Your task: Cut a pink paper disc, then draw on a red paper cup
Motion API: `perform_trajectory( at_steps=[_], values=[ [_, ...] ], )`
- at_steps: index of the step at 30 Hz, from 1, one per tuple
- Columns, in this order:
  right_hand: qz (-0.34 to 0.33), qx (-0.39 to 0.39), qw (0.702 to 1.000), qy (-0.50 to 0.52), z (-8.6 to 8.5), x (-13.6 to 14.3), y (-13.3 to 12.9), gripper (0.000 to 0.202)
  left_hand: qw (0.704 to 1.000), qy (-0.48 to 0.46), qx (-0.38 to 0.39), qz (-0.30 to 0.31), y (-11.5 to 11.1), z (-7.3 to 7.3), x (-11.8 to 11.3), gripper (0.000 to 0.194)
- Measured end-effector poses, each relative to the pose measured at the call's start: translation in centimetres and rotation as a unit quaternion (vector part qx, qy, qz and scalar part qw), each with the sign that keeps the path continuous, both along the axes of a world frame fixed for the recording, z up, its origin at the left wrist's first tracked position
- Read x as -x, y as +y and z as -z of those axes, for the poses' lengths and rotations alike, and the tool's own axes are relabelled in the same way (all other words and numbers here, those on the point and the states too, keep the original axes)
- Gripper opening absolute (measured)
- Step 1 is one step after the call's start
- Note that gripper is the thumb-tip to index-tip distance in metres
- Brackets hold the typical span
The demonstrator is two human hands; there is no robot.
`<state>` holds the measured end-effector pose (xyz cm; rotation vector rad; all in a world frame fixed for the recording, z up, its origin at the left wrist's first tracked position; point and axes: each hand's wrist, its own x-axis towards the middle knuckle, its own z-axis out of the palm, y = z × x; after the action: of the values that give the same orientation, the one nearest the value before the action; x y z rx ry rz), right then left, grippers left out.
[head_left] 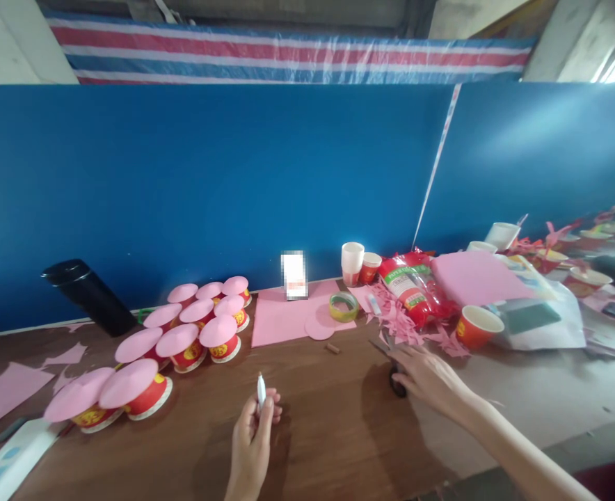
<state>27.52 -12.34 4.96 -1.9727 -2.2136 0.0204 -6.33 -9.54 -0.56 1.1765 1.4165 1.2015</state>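
Observation:
My left hand (255, 431) is closed around a white pen (261, 391), its brown tip pointing up, low in the middle of the head view. To the right, my right hand (422, 372) lies over dark-handled scissors (398, 385); whether its fingers grip them is unclear. Beyond the hands, a pink paper disc (320, 324) rests partly on a pink sheet (276, 316), beside a roll of yellowish tape (344, 307). At the left stand several upturned red cups (187, 356) topped with shallow pink paper cones (177, 340).
A black bottle (91, 299) leans at the back left, and a white power strip (18, 459) lies front left. A blurred white upright object (294, 276), red packet (414, 285), pink shreds (398, 316) and an orange cup (477, 327) line the back and right.

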Motion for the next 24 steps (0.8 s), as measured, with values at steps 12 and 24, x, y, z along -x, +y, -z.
perform_trajectory(
  at_steps=[12,24],
  values=[
    [0.065,-0.097,0.993,0.010,-0.6,-2.4,4.3,0.057,0.999,-0.042,-0.010,-0.010,0.0,-0.1,-0.1,0.047],
    [0.276,-0.081,0.958,-0.008,0.0,-5.8,9.5,0.060,0.999,-0.035,-0.012,-0.005,0.3,0.2,0.2,0.051]
  ],
)
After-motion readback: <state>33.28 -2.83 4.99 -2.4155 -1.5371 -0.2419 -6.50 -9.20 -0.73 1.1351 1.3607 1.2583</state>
